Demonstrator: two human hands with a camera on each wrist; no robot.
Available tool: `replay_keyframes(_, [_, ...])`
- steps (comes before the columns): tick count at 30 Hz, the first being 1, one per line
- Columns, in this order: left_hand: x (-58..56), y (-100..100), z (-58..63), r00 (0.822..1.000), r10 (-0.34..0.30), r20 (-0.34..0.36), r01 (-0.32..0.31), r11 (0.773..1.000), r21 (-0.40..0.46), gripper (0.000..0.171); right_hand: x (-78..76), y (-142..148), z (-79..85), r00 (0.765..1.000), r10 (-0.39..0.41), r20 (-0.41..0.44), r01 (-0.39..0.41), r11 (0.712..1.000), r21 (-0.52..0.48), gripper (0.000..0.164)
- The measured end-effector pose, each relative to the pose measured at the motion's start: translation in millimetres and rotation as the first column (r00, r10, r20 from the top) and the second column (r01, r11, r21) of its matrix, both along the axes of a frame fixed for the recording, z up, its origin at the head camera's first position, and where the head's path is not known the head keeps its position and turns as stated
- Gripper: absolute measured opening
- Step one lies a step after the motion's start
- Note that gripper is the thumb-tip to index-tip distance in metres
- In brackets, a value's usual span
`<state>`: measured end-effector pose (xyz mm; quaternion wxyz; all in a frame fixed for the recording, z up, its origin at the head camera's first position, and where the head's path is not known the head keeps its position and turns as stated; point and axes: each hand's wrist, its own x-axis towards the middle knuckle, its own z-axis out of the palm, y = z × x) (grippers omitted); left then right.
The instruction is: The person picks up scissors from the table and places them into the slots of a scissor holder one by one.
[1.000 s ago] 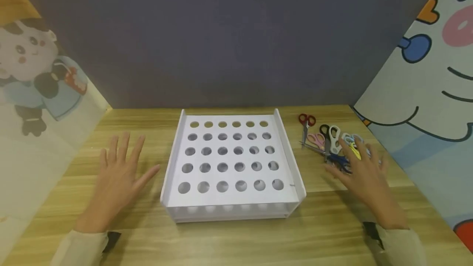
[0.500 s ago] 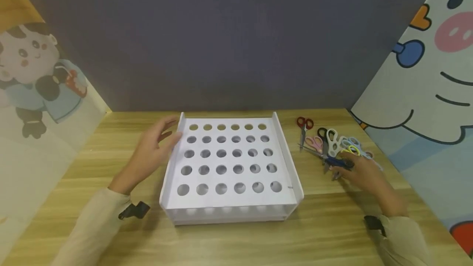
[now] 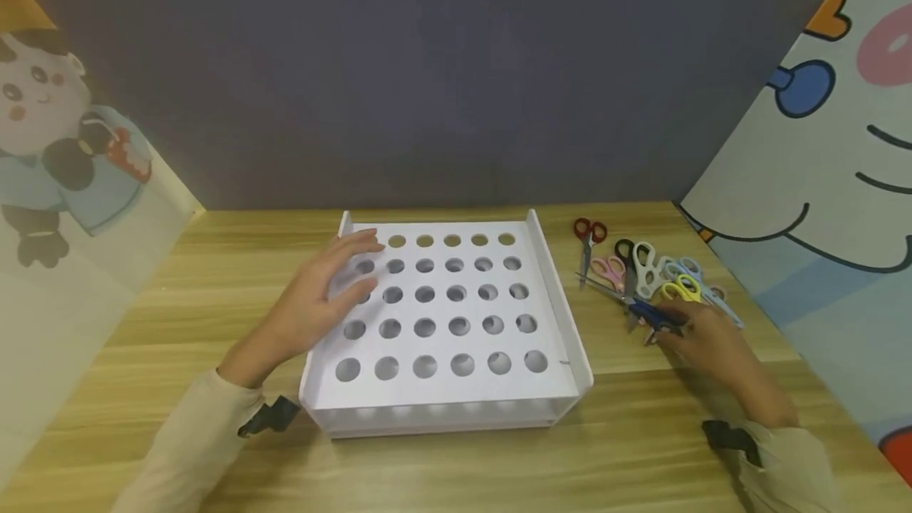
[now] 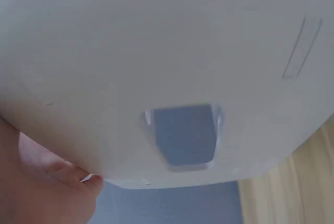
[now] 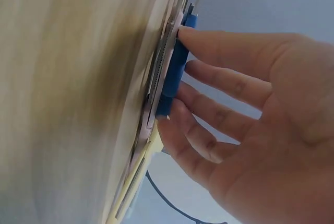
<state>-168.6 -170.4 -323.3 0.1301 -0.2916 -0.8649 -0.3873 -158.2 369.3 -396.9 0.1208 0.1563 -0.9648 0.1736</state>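
In the head view my left hand (image 3: 302, 319) reaches over the left side of a white rack (image 3: 440, 309), a board with rows of round holes. Its fingers and thumb are spread over the holes nearest that edge. The left wrist view shows the rack's side panel (image 4: 156, 51) with a squarish cut-out, the hand at lower left. At the right, my right hand (image 3: 712, 347) grips the handles of dark blue scissors (image 3: 644, 313). In the right wrist view its thumb and fingertips meet the blue handle (image 5: 177, 65), close over the table. The scissors' blades point left in the head view.
More scissors lie bunched on the wooden table (image 3: 456, 469): red-handled (image 3: 598, 231), pink (image 3: 607, 270), white (image 3: 644, 260), yellow (image 3: 682, 289) and light blue (image 3: 691, 266). A dark wall (image 3: 442, 77) stands behind, with cartoon-printed panels at both sides.
Both hands began spread above the table. My left hand moved right onto the rack's left side. The right hand came down on the blue scissors, its fingers closing around the handles.
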Motion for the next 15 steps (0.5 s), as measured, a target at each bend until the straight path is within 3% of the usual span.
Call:
replay_keyframes(4, [2.1,-1.1,1.7,1.0,0.021,-0.013,-0.022,0.997,-0.075,0.039,-0.9,0.5,0.1,1.0,-0.027,0.003,0.027,0.999,-0.031,0.044])
replay_keyframes(10, [3.9,0.5,5.4,0.999,0.049,0.016,-0.046,0.988,-0.151,0.041,-0.8,1.4,-0.3,0.993,-0.087,0.085,0.092,0.994,-0.057,0.049])
replay_keyframes(15, [8.0,2.4,5.4,0.996,0.07,0.057,-0.06,0.984,-0.166,0.041,-1.1,1.9,-1.3,0.996,-0.051,0.067,0.054,0.998,-0.033,0.046])
